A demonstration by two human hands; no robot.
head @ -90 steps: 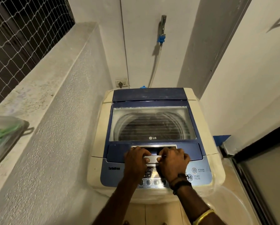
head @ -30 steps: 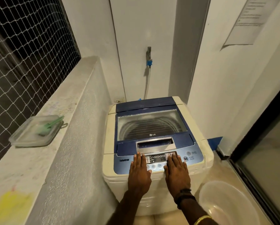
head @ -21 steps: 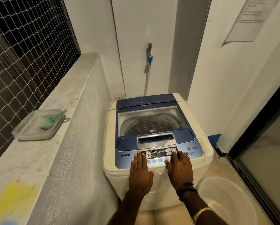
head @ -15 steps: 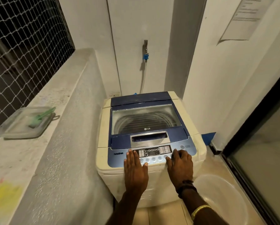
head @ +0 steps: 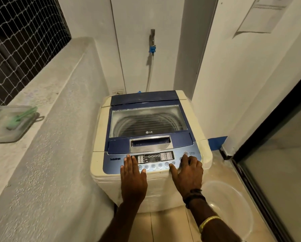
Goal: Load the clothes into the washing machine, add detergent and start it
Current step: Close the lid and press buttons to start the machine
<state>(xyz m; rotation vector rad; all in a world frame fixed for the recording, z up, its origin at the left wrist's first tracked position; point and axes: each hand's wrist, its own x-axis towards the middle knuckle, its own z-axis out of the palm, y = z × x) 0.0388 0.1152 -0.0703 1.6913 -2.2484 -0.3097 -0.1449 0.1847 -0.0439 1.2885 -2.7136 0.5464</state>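
A cream and blue top-loading washing machine (head: 100,135) stands against the back wall, its glass lid (head: 147,119) closed. Dark contents show dimly through the glass. My left hand (head: 133,175) lies flat, fingers straight, on the left part of the blue control panel (head: 112,165). My right hand (head: 187,173) rests on the right part of the panel, its fingertips on the round buttons near the power and start labels. Neither hand holds anything.
A clear lidded container (head: 7,124) with a green scoop sits on the concrete ledge (head: 46,95) at left. An empty translucent tub (head: 230,205) stands on the floor right of the machine. A tap with a hose (head: 152,48) is on the back wall; a dark door frame (head: 270,123) is right.
Both hands left the lid handle and dropped to the control panel. My right hand then slid right toward the power and start buttons. The view pulled back.
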